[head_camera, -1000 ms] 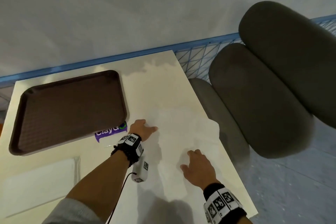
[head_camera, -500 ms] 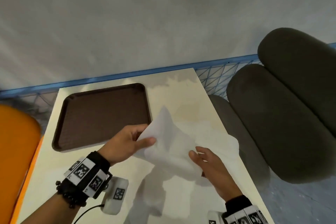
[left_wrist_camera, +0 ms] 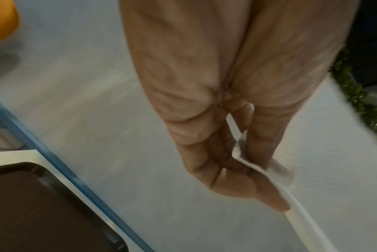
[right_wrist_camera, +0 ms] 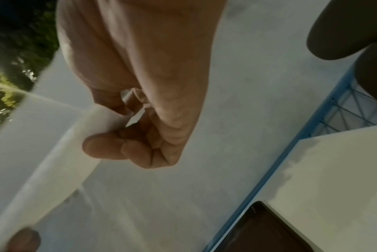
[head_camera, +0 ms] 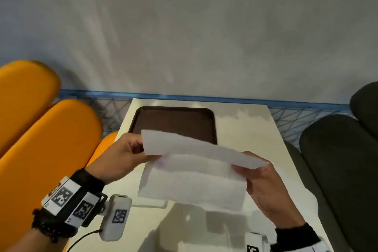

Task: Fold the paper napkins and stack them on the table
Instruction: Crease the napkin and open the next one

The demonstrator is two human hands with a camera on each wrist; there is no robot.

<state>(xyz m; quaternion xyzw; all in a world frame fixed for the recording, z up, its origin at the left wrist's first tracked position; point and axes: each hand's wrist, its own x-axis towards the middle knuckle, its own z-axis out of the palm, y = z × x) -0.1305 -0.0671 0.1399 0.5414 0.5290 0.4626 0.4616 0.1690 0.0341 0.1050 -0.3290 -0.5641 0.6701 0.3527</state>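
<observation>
napkin held in the air by both ends, fold half made

we have one paper napkin (head_camera: 192,172) lifted above the table (head_camera: 245,129), centre of the head view. our left hand (head_camera: 120,159) pinches its left end between thumb and fingers; the left wrist view shows the edge clamped there (left_wrist_camera: 243,158). our right hand (head_camera: 263,186) pinches the right end, fingers curled onto the sheet in the right wrist view (right_wrist_camera: 110,148). neither hand is free.

key relation: the napkin's long axis runs left to right between the two hands, tilted down toward the right of the frame. the top flap bends over toward us along that axis, the lower part hangs below it, bottom edge close to the table; we can't tell if it touches. so each hand sits at one end of the crease line, roughly equally near.

our read: fold is under way, not creased. next move likely needs both ends lowered together so the edges line up before pressing flat.

brown tray (head_camera: 173,122) lies behind the napkin, upper centre. no finished stack is clearly visible.
</observation>
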